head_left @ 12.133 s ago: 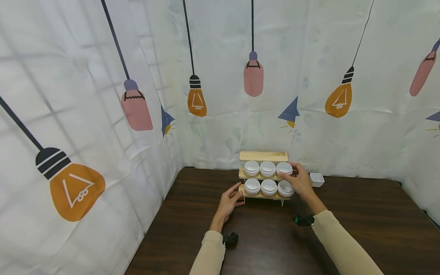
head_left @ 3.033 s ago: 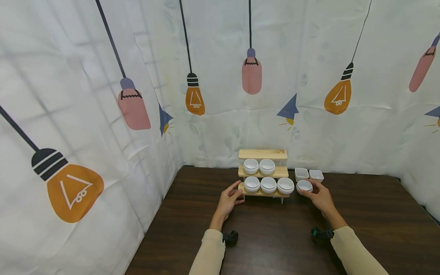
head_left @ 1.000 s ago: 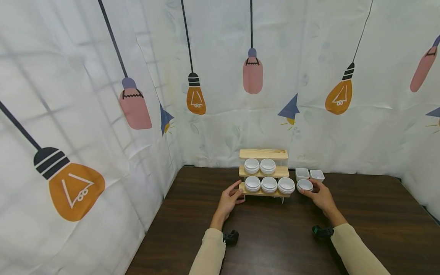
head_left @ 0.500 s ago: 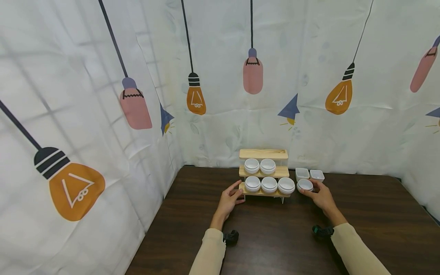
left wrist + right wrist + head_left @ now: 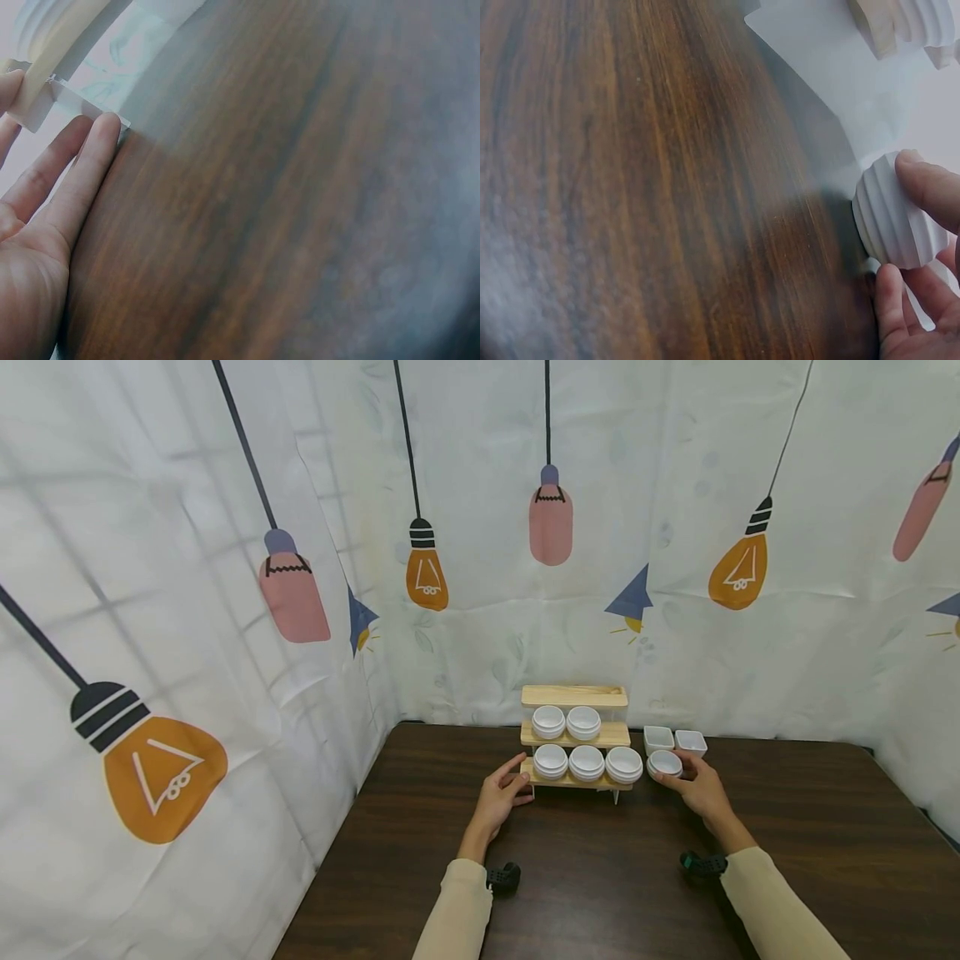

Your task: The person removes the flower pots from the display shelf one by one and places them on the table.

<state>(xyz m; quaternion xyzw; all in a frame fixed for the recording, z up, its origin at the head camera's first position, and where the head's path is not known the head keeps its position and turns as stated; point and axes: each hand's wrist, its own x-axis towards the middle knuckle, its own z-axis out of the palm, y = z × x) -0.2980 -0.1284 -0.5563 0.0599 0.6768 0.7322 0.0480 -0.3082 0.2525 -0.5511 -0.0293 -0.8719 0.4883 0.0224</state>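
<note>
A three-tier wooden rack [image 5: 574, 696] with clear legs stands near the table's back. My left hand [image 5: 497, 800] holds the left end of its lowest shelf, thumb at the front; in the left wrist view other fingers [image 5: 90, 161] reach the clear leg. Three small white bowls [image 5: 587, 762] sit on the lowest shelf and two white bowls [image 5: 548, 722] on the middle one. Right of the rack, my right hand [image 5: 699, 787] grips a small white bowl [image 5: 664, 766] between thumb and fingers. In the right wrist view this ribbed bowl [image 5: 896, 214] is at or just above the tabletop.
Two small square white dishes [image 5: 658, 739] stand behind the right hand, near the table's back edge. The dark wooden table [image 5: 592, 877] extends in front of both hands. A white curtain [image 5: 480, 652] printed with lamps hangs behind and at the left.
Since twelve seconds ago, my right hand has taken the rightmost bowl from the middle shelf and moved it right and down beside the rack. Over the last three seconds, nothing visibly moves.
</note>
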